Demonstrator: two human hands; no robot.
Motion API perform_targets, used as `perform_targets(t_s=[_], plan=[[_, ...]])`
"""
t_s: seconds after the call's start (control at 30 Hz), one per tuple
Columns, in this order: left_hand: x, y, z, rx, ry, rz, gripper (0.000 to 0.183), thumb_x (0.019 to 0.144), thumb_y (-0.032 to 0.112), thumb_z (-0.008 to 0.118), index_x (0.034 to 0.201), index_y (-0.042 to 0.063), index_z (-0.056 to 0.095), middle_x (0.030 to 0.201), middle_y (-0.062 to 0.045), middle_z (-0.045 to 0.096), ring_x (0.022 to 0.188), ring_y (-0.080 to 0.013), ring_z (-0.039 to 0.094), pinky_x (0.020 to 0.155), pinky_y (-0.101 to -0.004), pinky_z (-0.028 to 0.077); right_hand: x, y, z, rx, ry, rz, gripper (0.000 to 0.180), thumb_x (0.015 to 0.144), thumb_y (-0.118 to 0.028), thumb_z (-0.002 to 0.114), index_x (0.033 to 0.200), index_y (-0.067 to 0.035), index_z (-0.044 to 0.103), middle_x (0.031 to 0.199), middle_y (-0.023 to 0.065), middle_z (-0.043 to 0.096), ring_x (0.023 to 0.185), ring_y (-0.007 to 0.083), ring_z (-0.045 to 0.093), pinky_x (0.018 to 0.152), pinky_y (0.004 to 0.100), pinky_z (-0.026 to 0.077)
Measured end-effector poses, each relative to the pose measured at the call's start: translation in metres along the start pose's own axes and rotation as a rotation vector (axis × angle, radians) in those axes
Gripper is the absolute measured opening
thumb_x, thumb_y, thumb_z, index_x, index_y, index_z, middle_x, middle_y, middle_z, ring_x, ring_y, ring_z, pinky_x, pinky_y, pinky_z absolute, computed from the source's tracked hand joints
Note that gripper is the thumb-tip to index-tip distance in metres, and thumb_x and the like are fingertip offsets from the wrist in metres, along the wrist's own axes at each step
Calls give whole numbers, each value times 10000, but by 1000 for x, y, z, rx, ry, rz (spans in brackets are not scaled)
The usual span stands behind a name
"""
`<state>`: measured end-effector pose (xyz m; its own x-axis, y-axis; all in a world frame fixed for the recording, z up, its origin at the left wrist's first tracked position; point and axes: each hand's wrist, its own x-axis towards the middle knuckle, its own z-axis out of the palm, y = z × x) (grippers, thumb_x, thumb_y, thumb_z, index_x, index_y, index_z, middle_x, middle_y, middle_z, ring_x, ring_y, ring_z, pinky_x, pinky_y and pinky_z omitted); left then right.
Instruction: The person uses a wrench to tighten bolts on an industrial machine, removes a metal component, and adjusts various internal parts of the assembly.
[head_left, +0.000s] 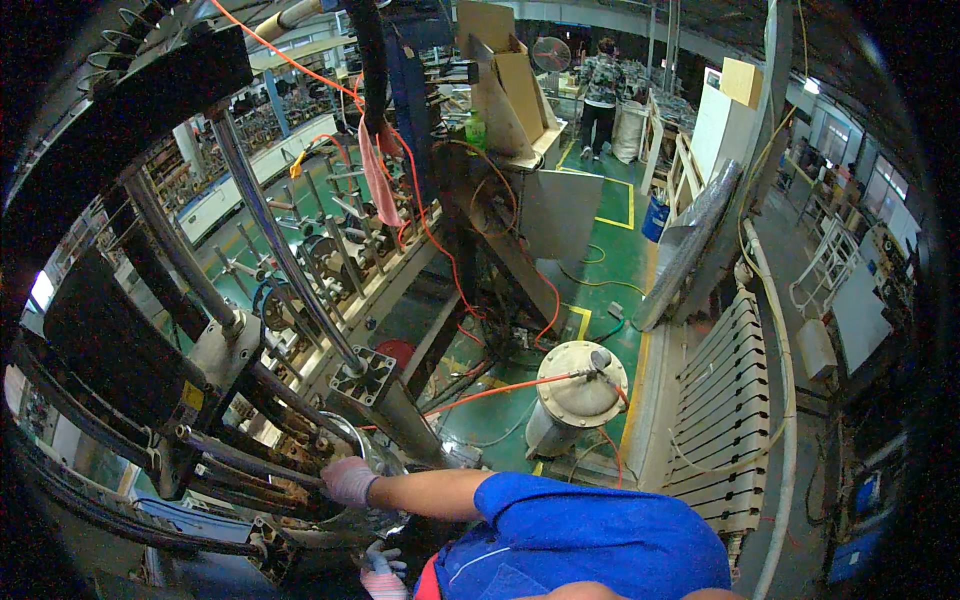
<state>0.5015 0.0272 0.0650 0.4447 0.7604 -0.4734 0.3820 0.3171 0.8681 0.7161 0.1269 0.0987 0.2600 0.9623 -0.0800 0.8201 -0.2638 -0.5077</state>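
Observation:
My right hand (349, 480), in a pale pinkish knit glove, reaches into a machine beside a round shiny metal rim (356, 435) and rusty metal parts (315, 442). Its fingertips are hidden, so what it grips cannot be told. My left hand (384, 570), gloved in grey with a pink striped cuff, is lower down, near the bottom edge, below the metal housing. Its fingers are apart, with nothing seen in them. Thick steel guide columns (277, 240) and horizontal metal rods (247, 457) of the machine surround the work area on the left.
A cylindrical metal tank (581, 386) with a gauge and orange hoses stands close to my right arm. Hoses cross the green floor. Beyond are a ribbed radiator (724, 420), a foil-wrapped panel (697, 240), a cardboard box (517, 94) and, farther off, a person (600, 94) facing away.

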Motion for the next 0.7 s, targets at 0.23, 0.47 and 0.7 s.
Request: perform_targets(t_s=[0.23,0.47,0.7], plan=[[22,-9,-15,-114,-93,-193,330,974,418,518,969,130,679,815,-65,687,635,-175,586,561,-354,503,8,7,8,10,74,-90,238,750,-199,656,939,-63,708,1004,145,704,944,347,687,775,440,557],[18,1,-16,-44,111,-73,364,967,435,529,1003,115,699,901,-76,711,786,-238,633,716,-389,526,1,9,-1,-2,-112,12,237,773,-214,666,950,-62,703,986,156,707,938,346,690,741,440,566],[60,53,-24,-42,453,662,405,936,337,602,1130,-17,635,952,-162,690,792,-255,632,730,-360,505,-5,11,-6,13,-17,-9,267,785,-279,656,933,-65,713,958,170,710,934,339,692,741,448,561]])
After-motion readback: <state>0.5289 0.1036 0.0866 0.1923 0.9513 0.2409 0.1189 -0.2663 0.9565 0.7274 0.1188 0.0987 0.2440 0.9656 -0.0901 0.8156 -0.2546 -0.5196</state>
